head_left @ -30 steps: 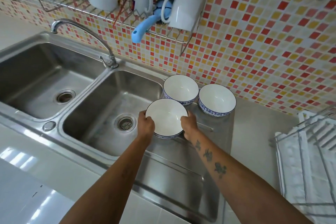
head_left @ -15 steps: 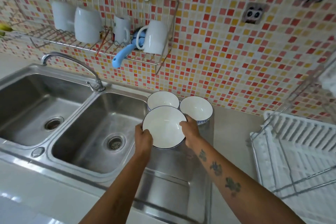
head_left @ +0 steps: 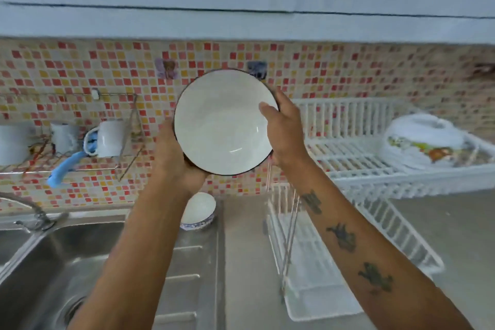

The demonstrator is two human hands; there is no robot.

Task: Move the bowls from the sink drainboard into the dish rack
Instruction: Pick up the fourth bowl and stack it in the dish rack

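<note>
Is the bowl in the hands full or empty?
Empty: the bowl shows only its bare white inside, tilted toward the camera.

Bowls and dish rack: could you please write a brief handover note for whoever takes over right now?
Left hand and right hand: both grip one white bowl, raised in front of the tiled wall.
Dish rack: to the right; upper tier holds a stack of floral plates, no bowls visible in it.
Done: nothing racked.
Left: rack this bowl, then the bowl on the drainboard; any further bowl is hidden by the arms.
</note>
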